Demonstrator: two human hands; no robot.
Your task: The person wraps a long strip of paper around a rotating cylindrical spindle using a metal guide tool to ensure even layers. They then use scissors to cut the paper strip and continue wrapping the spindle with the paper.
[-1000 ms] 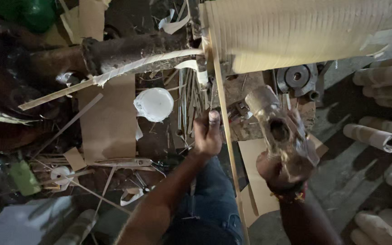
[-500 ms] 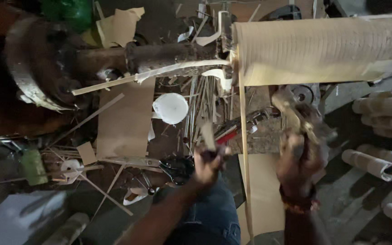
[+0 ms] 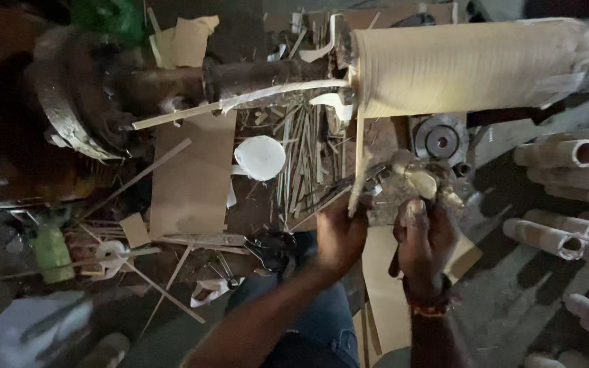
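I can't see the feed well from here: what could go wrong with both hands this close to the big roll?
The left hand pinches a thin strip hanging from the paper roll; a hard pull may tear it. The right hand holds a crumpled clear bag, blurred, which might snag. Loose sticks below could catch the strip.

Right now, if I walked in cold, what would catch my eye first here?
Probably the big pale paper roll lying across the top right on a dark shaft. Below it, the left hand grips a thin paper strip hanging from the roll, while the right hand holds a blurred, clear crumpled thing. Cardboard tubes are stacked at far right.
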